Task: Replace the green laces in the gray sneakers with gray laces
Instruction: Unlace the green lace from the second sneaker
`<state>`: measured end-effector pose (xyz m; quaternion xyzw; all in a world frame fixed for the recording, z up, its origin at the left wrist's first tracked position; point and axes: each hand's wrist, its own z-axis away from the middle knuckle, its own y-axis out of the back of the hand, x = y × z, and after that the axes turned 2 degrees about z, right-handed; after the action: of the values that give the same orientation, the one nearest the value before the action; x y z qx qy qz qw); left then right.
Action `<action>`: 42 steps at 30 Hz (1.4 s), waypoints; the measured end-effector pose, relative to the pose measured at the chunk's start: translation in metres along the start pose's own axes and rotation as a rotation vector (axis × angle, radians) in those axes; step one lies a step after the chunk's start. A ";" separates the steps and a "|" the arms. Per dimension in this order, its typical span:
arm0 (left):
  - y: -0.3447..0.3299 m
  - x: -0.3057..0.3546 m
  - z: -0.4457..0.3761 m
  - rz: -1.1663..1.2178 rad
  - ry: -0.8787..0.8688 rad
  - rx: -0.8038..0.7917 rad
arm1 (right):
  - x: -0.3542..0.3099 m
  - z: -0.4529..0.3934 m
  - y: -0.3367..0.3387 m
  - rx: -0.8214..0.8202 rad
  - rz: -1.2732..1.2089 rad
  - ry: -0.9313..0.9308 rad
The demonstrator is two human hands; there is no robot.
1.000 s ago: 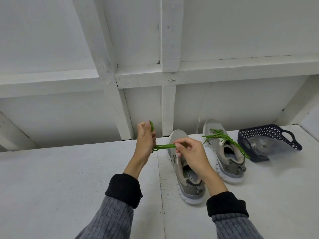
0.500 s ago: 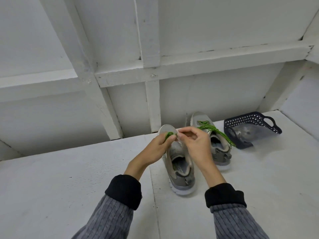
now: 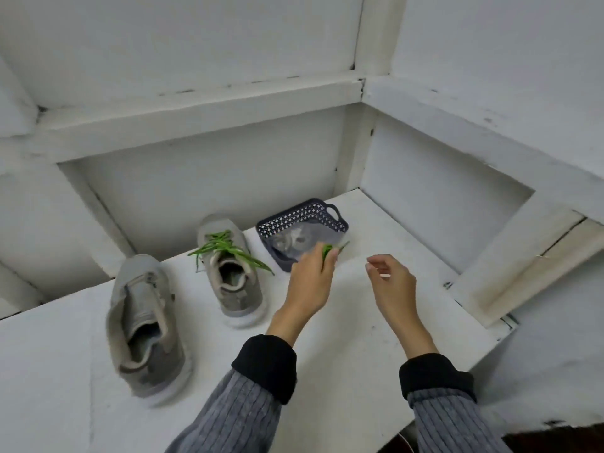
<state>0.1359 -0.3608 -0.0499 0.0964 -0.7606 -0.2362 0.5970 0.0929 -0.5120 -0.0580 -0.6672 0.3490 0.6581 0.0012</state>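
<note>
Matte white painted worktop [image 3: 343, 348], set in a white panelled corner. My left hand [image 3: 312, 277] pinches a bunched green lace [image 3: 327, 251] just beside the dark perforated plastic basket [image 3: 302, 217]. My right hand [image 3: 390, 277] is loosely curled, empty. Near knit gray sneaker [image 3: 143, 325] unlaced; far gray sneaker [image 3: 230, 273] laced green.

The white shelf [image 3: 343, 371] is bare along its front edge and through the middle, so a hand can pass freely there. Toward the left edge the unlaced sneaker [image 3: 145, 325] takes up room, and the laced sneaker [image 3: 232, 273] stands behind it near the back wall, its green lace [image 3: 225, 246] ends spilling sideways. The dark basket [image 3: 302, 217] fills the back right corner, close to the side wall [image 3: 441, 197]. A clear lane runs between the two shoes.
</note>
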 end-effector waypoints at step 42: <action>0.168 -0.095 0.146 -0.507 0.559 0.411 | -0.072 0.065 -0.176 -0.491 0.288 0.437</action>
<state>0.0445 -0.1384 -0.0780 0.4573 -0.5532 -0.1839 0.6715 0.1264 -0.3157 -0.0841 -0.7167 0.2629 0.5574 -0.3264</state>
